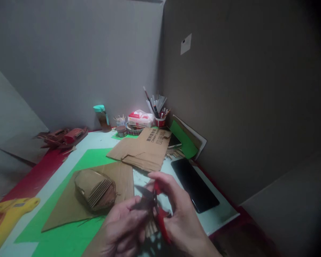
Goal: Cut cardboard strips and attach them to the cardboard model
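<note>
Right hand [180, 207] curled around red handles of scissors [162, 218], thumb and fingers apart on the loops; blades point toward left hand. Left hand [125, 221] just beside the blades, thumb and fingers drawn together; grip contents dark and blurred, cannot tell what is pinched. Scissors held over near part of table [222, 217]. Cardboard model [89, 185], ridged strips on one side, rests on flat cardboard sheet [126, 178] left of both hands; green paper [89, 157] beneath. Printed cardboard [139, 146] beyond. Phone [195, 185] lies right of right hand.
</note>
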Tool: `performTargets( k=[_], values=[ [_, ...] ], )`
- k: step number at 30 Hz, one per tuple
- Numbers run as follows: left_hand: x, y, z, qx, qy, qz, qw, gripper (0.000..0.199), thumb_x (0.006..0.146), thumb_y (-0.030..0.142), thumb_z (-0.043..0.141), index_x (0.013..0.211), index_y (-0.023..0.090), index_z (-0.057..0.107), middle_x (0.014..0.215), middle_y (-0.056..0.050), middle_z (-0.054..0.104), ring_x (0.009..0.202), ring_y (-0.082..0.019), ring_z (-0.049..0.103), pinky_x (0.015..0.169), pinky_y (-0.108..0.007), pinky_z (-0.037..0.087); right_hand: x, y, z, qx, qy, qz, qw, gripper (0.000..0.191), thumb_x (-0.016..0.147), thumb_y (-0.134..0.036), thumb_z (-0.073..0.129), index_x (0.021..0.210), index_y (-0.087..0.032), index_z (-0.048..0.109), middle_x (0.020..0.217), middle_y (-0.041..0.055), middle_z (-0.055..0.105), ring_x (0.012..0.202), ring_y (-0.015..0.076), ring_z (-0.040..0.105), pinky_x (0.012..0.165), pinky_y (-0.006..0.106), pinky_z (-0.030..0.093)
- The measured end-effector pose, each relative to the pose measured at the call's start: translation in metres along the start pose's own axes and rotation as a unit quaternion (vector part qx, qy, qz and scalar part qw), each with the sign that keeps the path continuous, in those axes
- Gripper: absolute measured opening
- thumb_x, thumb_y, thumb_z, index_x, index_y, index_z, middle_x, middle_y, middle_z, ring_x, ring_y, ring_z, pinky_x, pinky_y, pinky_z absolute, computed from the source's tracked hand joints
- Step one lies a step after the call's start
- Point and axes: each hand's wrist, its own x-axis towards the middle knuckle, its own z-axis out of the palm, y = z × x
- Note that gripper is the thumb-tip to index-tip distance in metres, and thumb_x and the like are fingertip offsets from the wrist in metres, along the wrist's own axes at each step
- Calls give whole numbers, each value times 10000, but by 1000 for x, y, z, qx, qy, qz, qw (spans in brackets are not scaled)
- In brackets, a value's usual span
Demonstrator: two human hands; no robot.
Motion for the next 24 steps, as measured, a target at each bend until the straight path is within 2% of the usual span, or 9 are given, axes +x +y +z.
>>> performTargets(
  k=[2,5,8,11,14,17,19,21,24],
  values=[
    [-1,-4,-4,1,18,50,999,446,599,478,923,770,153,669,452,130,372,372,36,109,366,-117,94,0,-7,-3,4,16,42,999,467,832,-153,663,1256,-317,556,999,-20,691,865,138,657,738,220,525],
    [-3,-10,-13,11,88,116,989,436,627,477,906,776,167,637,498,134,355,409,27,104,380,-106,91,-4,-14,-16,-31,20,162,986,250,874,-348,676,1084,-251,583,783,-45,594,662,120,557,599,212,452],
    [-5,-15,-22,20,137,126,982,432,656,490,884,794,182,614,522,141,295,454,1,98,396,-103,96,-10,-13,-28,-79,-16,234,969,282,882,-475,645,984,-222,570,715,-57,486,640,122,438,576,225,383],
    [-4,-18,-28,19,148,128,980,430,663,503,874,787,193,603,526,141,292,463,-11,92,392,-116,92,-16,-10,-29,-151,-44,265,951,296,891,-491,602,1014,-225,566,731,-41,530,649,143,462,580,248,389],
    [-4,-21,-30,27,136,130,982,443,650,516,878,775,184,612,531,142,307,449,1,97,394,-122,70,-18,-6,-21,-305,-61,233,922,255,932,-411,537,1111,-229,541,805,-1,616,693,187,572,647,306,470],
    [-4,-22,-29,22,140,126,982,448,635,515,887,794,184,631,537,145,310,449,6,96,398,-123,74,-16,3,-14,-446,-88,168,874,291,965,-322,474,1214,-182,530,974,100,620,804,275,627,709,438,531],
    [-4,-22,-30,10,148,128,981,449,624,507,896,787,187,626,531,145,317,449,3,97,397,-125,73,-15,10,-12,-485,-89,142,858,254,962,-267,468,1165,-160,575,1011,138,604,868,327,622,736,510,536],
    [-3,-23,-30,0,142,138,980,443,624,502,898,773,191,619,525,144,339,436,7,97,393,-132,58,-16,18,-12,-501,-76,113,855,233,949,-213,486,1141,-152,603,1052,165,614,949,366,605,780,553,530],
    [1,-25,-32,-2,137,155,978,444,613,501,904,794,193,642,572,126,427,409,25,131,392,-133,65,-19,25,-10,-524,-45,57,849,284,961,-174,488,1214,-130,612,1221,234,596,1061,426,558,839,624,495]
  ],
)
